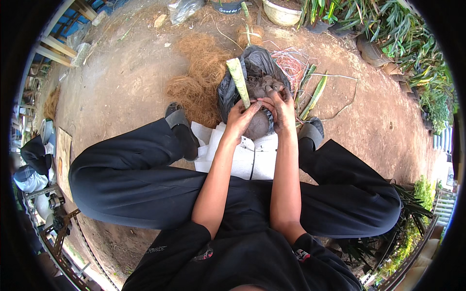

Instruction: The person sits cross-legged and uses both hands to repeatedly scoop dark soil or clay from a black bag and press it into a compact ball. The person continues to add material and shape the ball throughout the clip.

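Observation:
My left hand (238, 120) is around the lower end of a pale green, mottled leaf cutting (237, 78), probably snake plant, which points up and away. Beside it, my right hand (283, 107) has soil-darkened fingers, bent against dark soil (260, 87). The fingertips of both hands meet near the leaf's base. That soil lies in an open black plastic bag (227, 92). Below my hands shows a rounded brown, soil-coloured lump (257, 125); what holds it is partly hidden. A white sheet or sack (233, 160) lies under it, between my feet.
Loose brown coconut fibre (198, 72) spreads left of the bag. A tied fibre bundle (250, 35) sits beyond. To the right lie pink and white plastic strings (291, 63) and a cut leaf (316, 94). Potted plants (382, 29) line the right. Another person (32, 171) sits far left.

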